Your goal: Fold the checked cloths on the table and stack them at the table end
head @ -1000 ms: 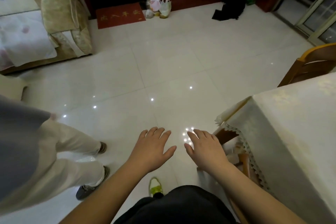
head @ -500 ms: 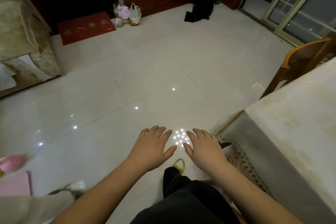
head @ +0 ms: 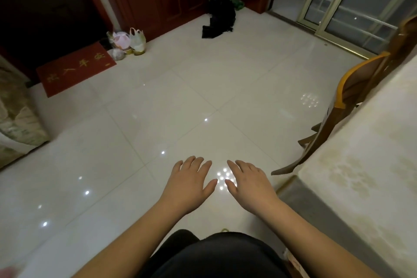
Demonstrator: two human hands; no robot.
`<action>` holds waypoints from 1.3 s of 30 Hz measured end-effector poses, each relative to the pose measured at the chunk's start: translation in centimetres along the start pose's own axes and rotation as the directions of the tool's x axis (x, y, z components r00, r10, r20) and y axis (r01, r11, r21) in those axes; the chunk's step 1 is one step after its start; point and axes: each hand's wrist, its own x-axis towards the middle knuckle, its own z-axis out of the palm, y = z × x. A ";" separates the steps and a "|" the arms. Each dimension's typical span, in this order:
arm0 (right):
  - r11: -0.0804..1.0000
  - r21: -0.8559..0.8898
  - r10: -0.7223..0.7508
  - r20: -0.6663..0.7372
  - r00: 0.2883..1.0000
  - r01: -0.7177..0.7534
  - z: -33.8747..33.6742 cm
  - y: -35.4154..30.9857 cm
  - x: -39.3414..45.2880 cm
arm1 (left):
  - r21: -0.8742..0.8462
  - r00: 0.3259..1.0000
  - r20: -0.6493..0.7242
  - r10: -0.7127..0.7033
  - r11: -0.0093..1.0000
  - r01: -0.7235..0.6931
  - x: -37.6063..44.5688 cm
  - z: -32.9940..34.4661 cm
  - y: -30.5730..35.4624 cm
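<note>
doormat text: we see one row of gold Chinese characters on the red doormat (head: 75,69) by the dark doorway
legibility: it looks like "出入平安", read upside down from our side; strokes are soft, so we are not fully sure
plastic bags: no print we can read on the plastic bags (head: 128,43) beside the mat
tablecloth: pale tablecloth (head: 370,165) carries a pattern only, no lettering
other text: none readable
</note>
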 end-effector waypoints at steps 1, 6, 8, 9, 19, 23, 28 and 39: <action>1.000 -0.003 0.009 -0.008 1.000 -0.010 -0.5 0.3 0.8 | -0.002 1.000 -0.004 0.003 1.000 -0.003 1.2 -0.3 0.0; 0.997 0.018 0.082 -0.060 0.995 -0.081 -2.7 1.4 5.1 | 0.000 0.998 0.025 0.061 0.998 -0.061 7.4 -1.6 -1.2; 0.994 0.022 0.109 -0.064 0.992 -0.108 -3.5 1.9 7.2 | 0.007 0.995 0.022 0.093 0.996 -0.093 10.0 -2.2 -2.0; 0.993 0.023 0.119 -0.062 0.991 -0.118 -4.0 2.1 8.2 | 0.016 0.994 0.017 0.111 0.994 -0.111 11.2 -2.5 -2.5; 0.968 0.013 0.253 -0.090 0.963 -0.252 -10.5 1.3 20.5 | -0.006 0.960 -0.030 0.278 0.961 -0.278 24.3 -7.1 -10.9; 0.945 0.045 0.327 -0.111 0.938 -0.324 -12.9 1.8 23.5 | 0.000 0.940 -0.045 0.339 0.941 -0.339 29.2 -9.7 -12.1; 0.902 0.057 0.431 -0.149 0.890 -0.427 -16.2 5.3 25.8 | -0.042 0.912 -0.051 0.406 0.912 -0.408 34.9 -11.4 -10.9; 0.801 0.204 0.598 -0.219 0.771 -0.563 -22.4 17.4 29.4 | -0.023 0.806 -0.071 0.587 0.807 -0.590 50.0 -17.2 -0.6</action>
